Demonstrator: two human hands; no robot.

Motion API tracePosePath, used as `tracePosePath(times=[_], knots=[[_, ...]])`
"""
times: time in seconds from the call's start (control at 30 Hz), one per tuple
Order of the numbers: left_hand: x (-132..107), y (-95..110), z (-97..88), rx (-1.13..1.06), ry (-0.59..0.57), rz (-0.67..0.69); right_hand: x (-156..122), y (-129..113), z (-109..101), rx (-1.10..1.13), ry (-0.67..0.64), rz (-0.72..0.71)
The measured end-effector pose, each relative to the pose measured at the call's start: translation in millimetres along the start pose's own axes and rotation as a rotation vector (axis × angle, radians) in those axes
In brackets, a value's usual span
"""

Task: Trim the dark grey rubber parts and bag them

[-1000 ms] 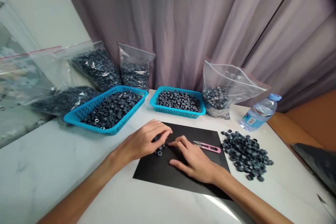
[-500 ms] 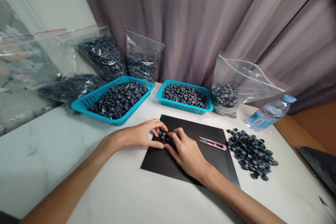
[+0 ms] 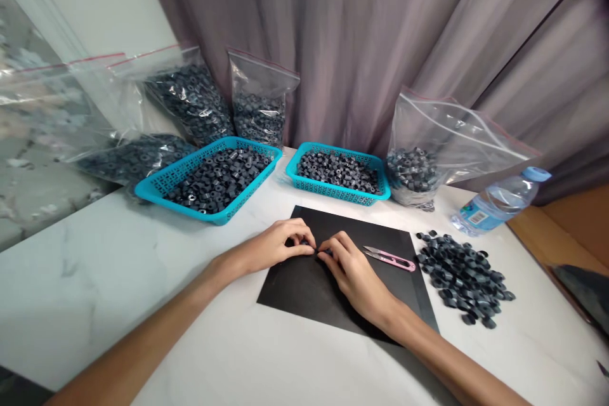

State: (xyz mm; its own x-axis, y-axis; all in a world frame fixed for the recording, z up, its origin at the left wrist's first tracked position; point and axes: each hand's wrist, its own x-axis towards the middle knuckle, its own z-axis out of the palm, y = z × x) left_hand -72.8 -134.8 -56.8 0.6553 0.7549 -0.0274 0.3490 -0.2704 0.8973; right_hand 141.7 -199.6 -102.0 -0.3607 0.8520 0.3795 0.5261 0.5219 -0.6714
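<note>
Above the black mat (image 3: 309, 298), my left hand (image 3: 280, 244) and my right hand (image 3: 349, 266) face each other, fingertips almost meeting. Thumb and fingers of each are pinched closed. Slivers of small dark pieces show at both sets of fingertips, mostly covered by the fingers; they resemble the short dark rings lying around. Pink-handled thread snips (image 3: 390, 259) lie on the mat just right of my right hand, blades toward it. Beyond them, on the white table (image 3: 190, 342), is a loose pile of dark rings (image 3: 466, 279).
Two blue baskets (image 3: 221, 219) (image 3: 333, 190) full of dark rings stand behind the mat. Zip bags of rings (image 3: 259, 114) (image 3: 188, 101) lean at the back left, another bag (image 3: 413, 168) at the right. A water bottle (image 3: 499, 200) tilts beside the pile.
The cluster of dark rings that showed between my hands is now mostly hidden. Both hands have closed into pinches, and the view has shifted slightly.
</note>
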Motion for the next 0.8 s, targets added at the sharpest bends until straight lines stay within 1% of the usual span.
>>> tracePosePath(times=[0.13, 0.3, 0.37, 0.47, 0.6, 0.7, 0.8], knots=[[2, 4, 12.9, -0.244, 0.051, -0.076, -3, 5, -4, 0.115, 0.100, 0.061], [2, 13, 28.2, -0.642, 0.135, -0.218, -3, 10, -4, 0.181, 0.216, 0.160], [3, 15, 32.9, -0.789, 0.144, -0.290, -2, 13, -3, 0.198, 0.242, 0.195], [4, 15, 40.2, -0.967, 0.125, -0.403, -2, 16, -2, 0.227, 0.261, 0.232], [6, 14, 50.1, -1.133, 0.125, -0.467, -2, 17, -2, 0.253, 0.274, 0.261], [6, 14, 54.2, -1.205, 0.131, -0.472, -1, 16, -2, 0.261, 0.280, 0.273], [6, 16, 54.5, -1.240, 0.134, -0.460, -1, 16, -2, 0.264, 0.275, 0.279]])
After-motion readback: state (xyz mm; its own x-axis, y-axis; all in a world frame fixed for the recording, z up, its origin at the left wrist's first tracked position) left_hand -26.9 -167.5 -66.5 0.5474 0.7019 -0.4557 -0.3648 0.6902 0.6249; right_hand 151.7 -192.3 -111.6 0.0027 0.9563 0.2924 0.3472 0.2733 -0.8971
